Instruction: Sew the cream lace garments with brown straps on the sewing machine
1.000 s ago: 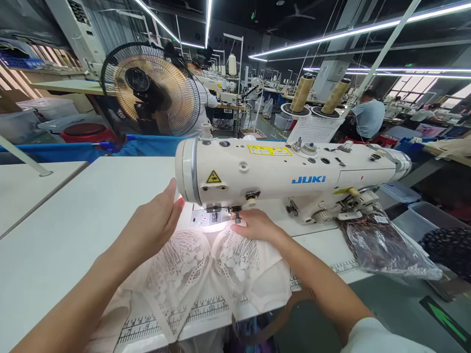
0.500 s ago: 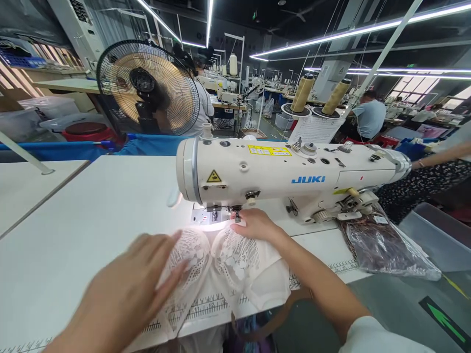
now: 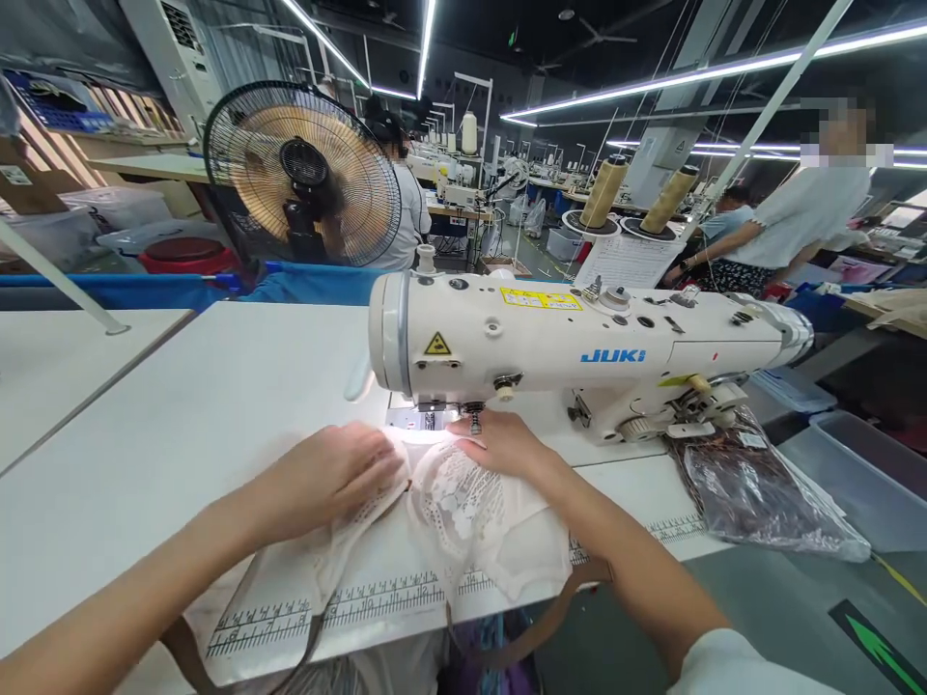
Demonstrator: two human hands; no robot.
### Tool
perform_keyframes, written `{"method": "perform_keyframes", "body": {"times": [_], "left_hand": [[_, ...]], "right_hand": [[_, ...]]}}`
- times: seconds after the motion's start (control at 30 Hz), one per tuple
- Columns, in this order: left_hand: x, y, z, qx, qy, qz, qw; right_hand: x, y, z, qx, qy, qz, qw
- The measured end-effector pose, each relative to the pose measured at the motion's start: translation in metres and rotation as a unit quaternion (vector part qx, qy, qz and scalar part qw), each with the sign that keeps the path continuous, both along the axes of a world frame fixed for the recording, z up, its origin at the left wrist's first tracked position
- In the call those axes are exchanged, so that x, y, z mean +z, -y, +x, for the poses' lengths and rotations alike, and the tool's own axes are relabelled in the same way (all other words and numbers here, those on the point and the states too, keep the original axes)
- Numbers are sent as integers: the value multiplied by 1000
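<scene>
A pale pink lace bra (image 3: 463,497) lies on the sewing machine table, its upper edge at the lit needle area of a white JUKI sewing machine (image 3: 528,333). My left hand (image 3: 354,473) is closed over the left cup, fingers together, hiding most of that cup's lace. Close to the presser foot, my right hand (image 3: 496,442) holds the bra's edge between thumb and fingers; the fingertips are partly hidden behind a machine part. Brown straps (image 3: 543,632) hang from the bra over the front edge of the table.
Printed ruler markings (image 3: 391,598) run along the table's front edge. Brown material in a plastic bag (image 3: 760,492) lies at the right, near a clear bin (image 3: 861,463). A large fan (image 3: 304,174) stands behind. Another person (image 3: 818,212) stands at the back right.
My left hand has come down onto the left cup from its blurred position above the table and closed on it. My right hand stays by the needle. The person at right has moved back.
</scene>
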State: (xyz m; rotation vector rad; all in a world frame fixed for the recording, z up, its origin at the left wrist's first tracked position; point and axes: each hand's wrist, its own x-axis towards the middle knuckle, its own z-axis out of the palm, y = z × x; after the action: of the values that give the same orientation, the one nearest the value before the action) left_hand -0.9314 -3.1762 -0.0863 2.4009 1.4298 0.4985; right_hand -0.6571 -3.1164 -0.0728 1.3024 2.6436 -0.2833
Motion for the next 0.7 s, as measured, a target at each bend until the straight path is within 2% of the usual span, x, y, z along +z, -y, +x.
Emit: {"method": "perform_keyframes", "body": {"times": [0.07,0.17,0.27,0.4,0.53,0.7], "left_hand": [[-1,-13,23,74,11,27,997],[-14,-31,48,133,32,17,990],[-22,-43,53,136,42,-37,989],[-19,-51,47,135,61,-92,985],[-16,-55,45,117,41,-99,987],[-15,-60,45,155,-22,-85,984]], "right_hand": [[0,2,0,0,9,10,1000],[-1,4,0,11,15,17,1000],[-2,4,1,21,9,16,1000],[-1,3,1,12,-9,4,1000],[1,2,0,13,-37,-6,999],[0,0,-2,5,-37,-18,999]]}}
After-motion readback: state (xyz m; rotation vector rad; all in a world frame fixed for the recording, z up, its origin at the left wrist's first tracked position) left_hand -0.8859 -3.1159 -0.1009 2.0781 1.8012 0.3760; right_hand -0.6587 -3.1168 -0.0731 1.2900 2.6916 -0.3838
